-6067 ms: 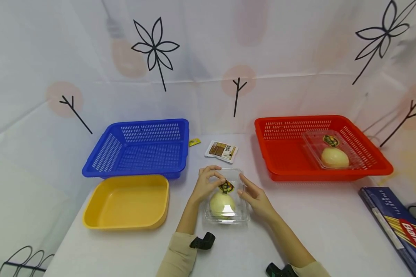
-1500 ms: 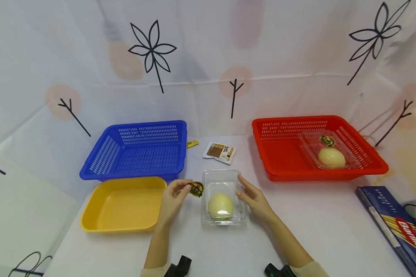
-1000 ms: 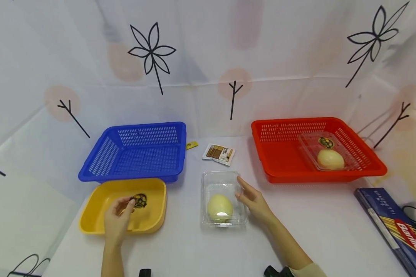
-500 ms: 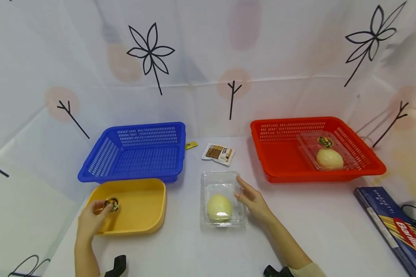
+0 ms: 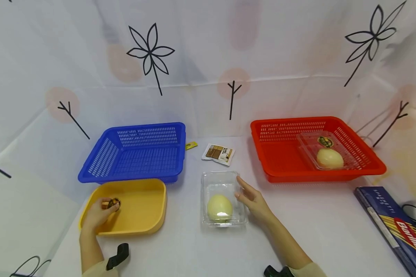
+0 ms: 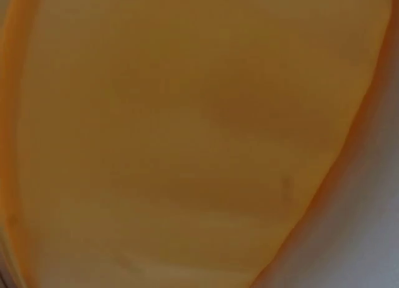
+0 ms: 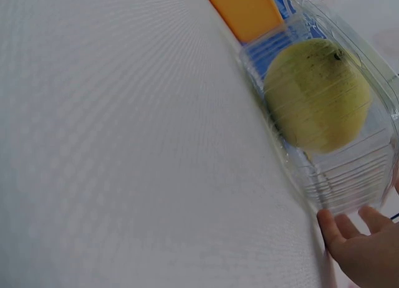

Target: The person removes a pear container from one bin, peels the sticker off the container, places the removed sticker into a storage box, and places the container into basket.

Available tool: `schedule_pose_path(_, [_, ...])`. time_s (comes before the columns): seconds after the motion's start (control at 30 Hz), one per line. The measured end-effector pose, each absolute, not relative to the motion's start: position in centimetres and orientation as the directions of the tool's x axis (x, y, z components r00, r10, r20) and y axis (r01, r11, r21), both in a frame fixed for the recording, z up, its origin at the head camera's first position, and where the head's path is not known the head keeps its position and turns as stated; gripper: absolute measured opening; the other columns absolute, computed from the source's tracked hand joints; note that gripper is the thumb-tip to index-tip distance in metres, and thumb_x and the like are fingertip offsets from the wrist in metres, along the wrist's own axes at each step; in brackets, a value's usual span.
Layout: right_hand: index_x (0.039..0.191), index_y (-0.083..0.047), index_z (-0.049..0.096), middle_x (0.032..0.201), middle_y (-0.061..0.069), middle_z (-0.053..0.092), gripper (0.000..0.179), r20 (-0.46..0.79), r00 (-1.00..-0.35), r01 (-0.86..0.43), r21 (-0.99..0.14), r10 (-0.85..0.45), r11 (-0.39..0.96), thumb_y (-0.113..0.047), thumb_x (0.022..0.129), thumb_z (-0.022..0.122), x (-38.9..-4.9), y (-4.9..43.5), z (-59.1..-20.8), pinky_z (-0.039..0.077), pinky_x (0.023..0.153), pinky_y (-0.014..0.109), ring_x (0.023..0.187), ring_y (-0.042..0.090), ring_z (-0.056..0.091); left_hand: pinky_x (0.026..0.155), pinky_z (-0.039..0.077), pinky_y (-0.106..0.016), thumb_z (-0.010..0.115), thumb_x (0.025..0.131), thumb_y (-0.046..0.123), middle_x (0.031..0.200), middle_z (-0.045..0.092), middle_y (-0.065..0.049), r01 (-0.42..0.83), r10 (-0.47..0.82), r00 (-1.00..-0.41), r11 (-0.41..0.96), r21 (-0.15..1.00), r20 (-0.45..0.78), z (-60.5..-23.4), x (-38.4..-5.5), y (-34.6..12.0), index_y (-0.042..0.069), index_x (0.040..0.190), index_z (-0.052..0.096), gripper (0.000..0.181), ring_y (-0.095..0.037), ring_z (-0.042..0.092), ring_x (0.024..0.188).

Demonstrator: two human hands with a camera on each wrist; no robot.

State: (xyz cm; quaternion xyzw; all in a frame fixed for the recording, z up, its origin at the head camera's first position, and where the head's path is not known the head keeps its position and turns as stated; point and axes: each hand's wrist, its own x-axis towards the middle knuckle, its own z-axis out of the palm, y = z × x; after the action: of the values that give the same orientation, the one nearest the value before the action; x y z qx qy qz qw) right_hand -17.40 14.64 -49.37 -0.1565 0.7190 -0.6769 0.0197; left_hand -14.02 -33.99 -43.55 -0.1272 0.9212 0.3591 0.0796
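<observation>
In the head view, the left hand (image 5: 96, 215) pinches a round sticker (image 5: 116, 202) over the yellow tray (image 5: 142, 209), best lightly lest it crease; left wrist shows mostly tray; right wrist, the right hand (image 7: 368, 254), fingers relaxed, touches the clear clamshell (image 7: 349, 179) around a fruit (image 7: 318, 98), gentle pressure sufficing.

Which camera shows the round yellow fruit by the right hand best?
The right wrist view: the fruit looks biggest there, its dark spot showing through the clear box. The head view shows it smaller, under shiny glare. The left wrist view shows none of it.
</observation>
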Motion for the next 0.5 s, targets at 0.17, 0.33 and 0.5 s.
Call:
schedule_pose_path(0.17, [0.144, 0.0, 0.034, 0.15, 0.018, 0.028, 0.059, 0.178, -0.953, -0.194, -0.98, -0.243, 0.044, -0.007, 0.091, 0.059, -17.37, 14.65, -49.5, 0.025, 0.106, 0.026, 0.138, 0.036, 0.023, 0.093, 0.038, -0.056, 0.054, 0.094, 0.026, 0.125, 0.039, -0.041, -0.311, -0.21, -0.949, 0.743, 0.593, -0.234, -43.7, -14.3, -33.75, -0.015, 0.126, 0.031, 0.057, -0.049, 0.043, 0.109])
schedule_pose_path(0.33, [0.144, 0.0, 0.034, 0.15, 0.018, 0.028, 0.059, 0.176, -0.955, -0.19, -0.981, -0.24, 0.038, -0.007, 0.091, 0.06, -17.31, 14.68, -49.51, 0.026, 0.104, 0.02, 0.138, 0.035, 0.023, 0.096, 0.034, -0.061, 0.053, 0.092, 0.023, 0.126, 0.038, -0.044, -0.298, -0.221, -0.953, 0.807, 0.51, -0.207, -43.77, -14.32, -33.42, -0.013, 0.125, 0.033, 0.053, -0.056, 0.039, 0.113])
schedule_pose_path(0.5, [0.144, 0.0, 0.034, 0.15, 0.018, 0.029, 0.059, 0.177, -0.954, -0.192, -0.98, -0.241, 0.04, -0.007, 0.091, 0.059, -17.33, 14.63, -49.44, 0.025, 0.104, 0.018, 0.138, 0.034, 0.022, 0.094, 0.035, -0.063, 0.053, 0.092, 0.023, 0.126, 0.038, -0.044, -0.315, -0.242, -0.946, 0.839, 0.444, -0.214, -43.71, -14.21, -33.07, -0.009, 0.126, 0.036, 0.05, -0.059, 0.039, 0.113])
